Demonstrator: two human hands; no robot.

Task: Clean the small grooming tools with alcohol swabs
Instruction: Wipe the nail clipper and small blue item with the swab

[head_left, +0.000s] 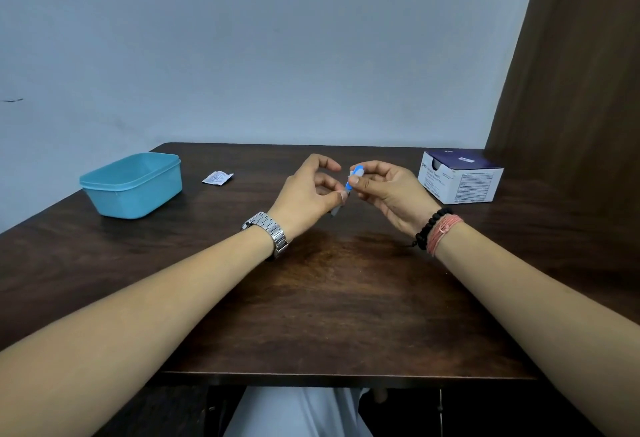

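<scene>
A small blue-handled grooming tool (pixel 350 183) is held upright-tilted above the middle of the dark wooden table (pixel 311 298). My left hand (pixel 308 194) pinches its lower grey end between thumb and fingers. My right hand (pixel 384 190) grips the blue upper part with a small white swab (pixel 356 173) pressed against it. The tool's middle is hidden by my fingers. A white torn swab packet (pixel 217 178) lies flat on the table to the left of my hands.
A light blue plastic tub (pixel 133 185) stands at the back left of the table. A white and dark blue swab box (pixel 459 177) sits at the back right. A wall runs behind the table and a brown panel (pixel 571 90) rises on the right.
</scene>
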